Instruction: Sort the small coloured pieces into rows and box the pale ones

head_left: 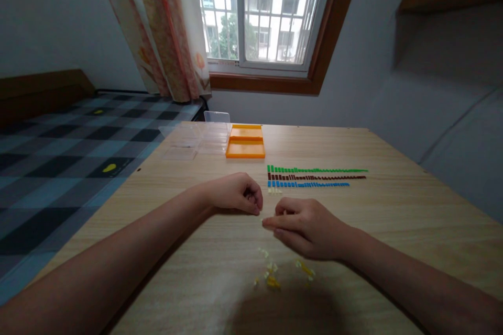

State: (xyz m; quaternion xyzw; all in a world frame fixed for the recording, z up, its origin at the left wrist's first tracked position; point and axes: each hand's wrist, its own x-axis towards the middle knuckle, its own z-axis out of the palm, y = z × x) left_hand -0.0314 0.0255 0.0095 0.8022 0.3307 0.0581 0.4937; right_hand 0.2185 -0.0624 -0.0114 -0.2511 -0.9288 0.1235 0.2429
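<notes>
A bedroom in a home
A bed [78, 133] with a checked cover [43, 193] and a wooden end board [41, 95] stands beside the wooden table [188, 282]; a flowered curtain [165, 26] hangs at the barred window [240, 21], and a pale building [267, 17] with many windows shows outside.

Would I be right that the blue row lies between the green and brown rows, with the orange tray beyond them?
Not quite: the head view shows the brown row between the green row and blue row, the orange tray beyond.
</notes>
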